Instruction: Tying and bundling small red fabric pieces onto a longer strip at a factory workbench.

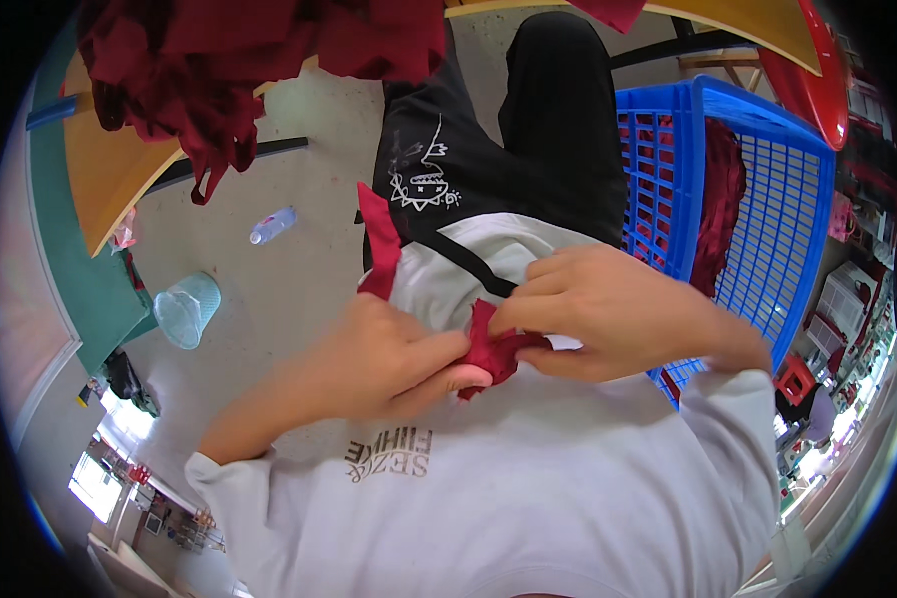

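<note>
Close in front of my white shirt, both hands grip one dark red fabric strip (pixel 485 349). My left hand (pixel 389 351) pinches it between thumb and fingers, and a loose length of the strip sticks up past the knuckles toward my lap. With bent fingers, my right hand (pixel 603 311) holds the bunched part from the other side. The fabric is crumpled and partly folded between the two hands. Some of it is hidden behind my fingers. A black strap (pixel 463 257) lies across the shirt just beyond the hands.
Dark red fabric pieces (pixel 269 55) are heaped on a wooden table (pixel 135 179) ahead, some hanging over its edge. A blue plastic basket (pixel 696 179) with red fabric stands at my right. On the floor to the left are a plastic bottle (pixel 273 226) and a light-blue bin (pixel 187 309).
</note>
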The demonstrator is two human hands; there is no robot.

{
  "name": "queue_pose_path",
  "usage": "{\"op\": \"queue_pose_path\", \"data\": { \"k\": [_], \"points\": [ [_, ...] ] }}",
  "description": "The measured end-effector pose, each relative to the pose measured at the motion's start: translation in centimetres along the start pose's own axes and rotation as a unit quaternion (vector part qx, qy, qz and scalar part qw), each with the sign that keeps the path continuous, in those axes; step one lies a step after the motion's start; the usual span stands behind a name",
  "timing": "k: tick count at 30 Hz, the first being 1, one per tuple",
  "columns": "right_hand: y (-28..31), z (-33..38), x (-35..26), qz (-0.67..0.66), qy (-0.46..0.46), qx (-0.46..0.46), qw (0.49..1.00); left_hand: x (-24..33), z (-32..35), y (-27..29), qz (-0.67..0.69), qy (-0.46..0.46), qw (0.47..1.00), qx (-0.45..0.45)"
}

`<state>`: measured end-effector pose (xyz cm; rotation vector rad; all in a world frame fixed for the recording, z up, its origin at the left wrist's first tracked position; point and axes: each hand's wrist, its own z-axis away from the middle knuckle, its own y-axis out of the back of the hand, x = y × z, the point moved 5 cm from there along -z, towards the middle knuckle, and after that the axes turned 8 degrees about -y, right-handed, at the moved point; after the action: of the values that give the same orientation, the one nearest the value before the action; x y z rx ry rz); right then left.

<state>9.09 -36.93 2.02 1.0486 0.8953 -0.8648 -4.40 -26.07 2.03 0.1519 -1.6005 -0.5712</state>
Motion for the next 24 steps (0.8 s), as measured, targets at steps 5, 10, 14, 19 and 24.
{"op": "queue_pose_path", "data": {
  "k": [5, 10, 14, 19, 24],
  "points": [
    [1.0, -2.1, -1.7, 0.183, -0.008, -0.125, 0.975, 1.7, -1.3, 2.5, -0.097, -0.028, 0.992, -0.075],
    [2.3, -0.5, -5.2, 0.256, 0.087, -0.156, 0.950, 4.1, -1.4, 3.7, -0.191, -0.071, 0.975, -0.093],
    [3.9, 0.4, -6.7, 0.340, 0.139, -0.064, 0.928, 5.8, -1.7, 5.3, -0.228, -0.100, 0.967, -0.053],
    [3.5, 2.5, -8.1, 0.252, 0.204, 0.013, 0.946, 8.1, -0.5, 4.8, -0.215, -0.137, 0.967, -0.030],
    [2.3, 1.7, -4.9, 0.189, 0.138, 0.038, 0.971, 3.9, 0.4, 2.9, -0.104, -0.073, 0.991, -0.045]
  ]
}}
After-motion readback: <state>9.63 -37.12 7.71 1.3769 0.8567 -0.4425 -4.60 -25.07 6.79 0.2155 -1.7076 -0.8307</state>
